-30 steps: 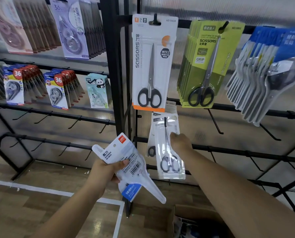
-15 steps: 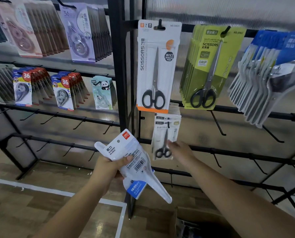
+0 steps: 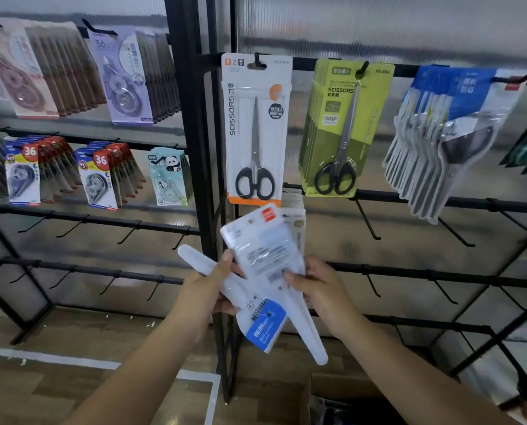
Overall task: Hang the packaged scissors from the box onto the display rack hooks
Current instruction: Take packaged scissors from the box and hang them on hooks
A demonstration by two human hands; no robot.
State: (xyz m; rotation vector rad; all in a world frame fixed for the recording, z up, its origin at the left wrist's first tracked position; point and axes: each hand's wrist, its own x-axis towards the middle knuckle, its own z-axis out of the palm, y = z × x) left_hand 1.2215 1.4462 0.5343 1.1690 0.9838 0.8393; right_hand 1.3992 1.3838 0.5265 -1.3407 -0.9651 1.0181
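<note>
My left hand (image 3: 205,291) grips a small bunch of white packaged scissors (image 3: 265,326) in front of the black rack post. The packs are fanned out, one tip pointing up-left, another down-right. My right hand (image 3: 319,289) pinches the right edge of the front pack (image 3: 260,246), which has a red logo at its top. Just behind it, a small scissors pack (image 3: 297,223) hangs on a lower hook. The cardboard box (image 3: 336,397) shows at the bottom edge, partly hidden by my right arm.
White-card scissors (image 3: 256,130), green-card scissors (image 3: 345,130) and blue-topped packs (image 3: 443,142) hang on the top rail. Bare hooks (image 3: 368,222) stick out from the lower rails. Correction-tape packs (image 3: 99,173) fill the left rack.
My right hand has left the small hung pack and come back to the bunch. My left hand has lifted the packs up and to the right, and they have turned and fanned out.
</note>
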